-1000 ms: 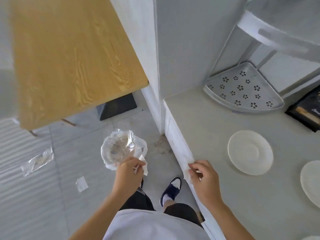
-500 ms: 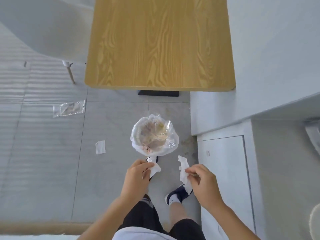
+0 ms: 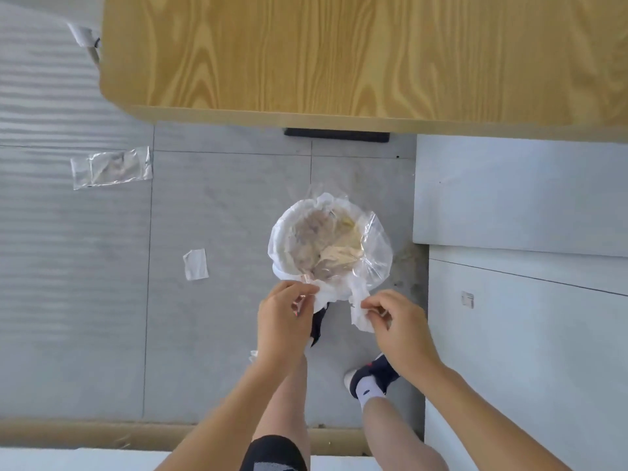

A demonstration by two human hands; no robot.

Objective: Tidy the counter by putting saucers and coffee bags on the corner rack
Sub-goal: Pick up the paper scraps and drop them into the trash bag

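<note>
The left hand point(image 3: 283, 316) and right hand point(image 3: 396, 321) each pinch a torn white paper scrap point(image 3: 360, 309) over the round, plastic-lined waste bin point(image 3: 329, 244) at frame centre, likely discarding wrappers; no saucers, coffee bags or rack show, so turning toward the bench comes next.
</note>
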